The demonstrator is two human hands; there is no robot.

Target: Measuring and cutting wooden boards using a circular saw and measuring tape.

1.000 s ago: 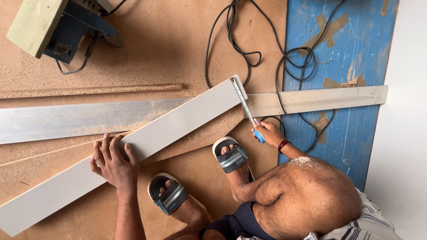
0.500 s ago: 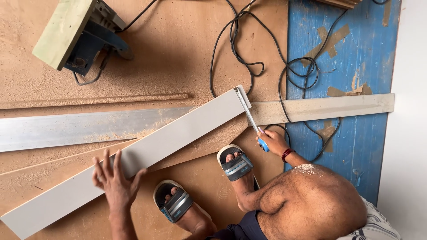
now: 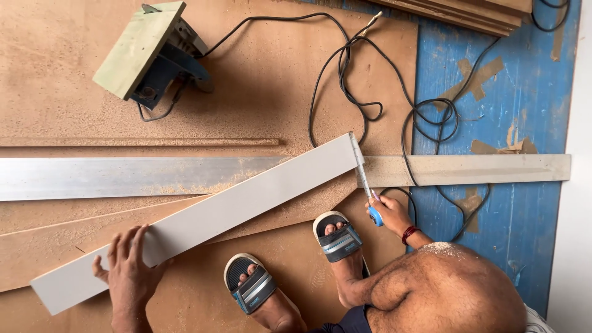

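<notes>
A long grey board (image 3: 203, 219) lies slanted on the brown sheet floor (image 3: 259, 68), and its low end sits under the spread-out fingers (image 3: 126, 246) of the left hand (image 3: 129, 274), which press flat on top of it. At the board's far top end, the right hand (image 3: 390, 213) has its fingers curled tight round the blue handle of a thin metal tool (image 3: 365, 185), and the blade runs up from those fingers along the board's end edge
</notes>
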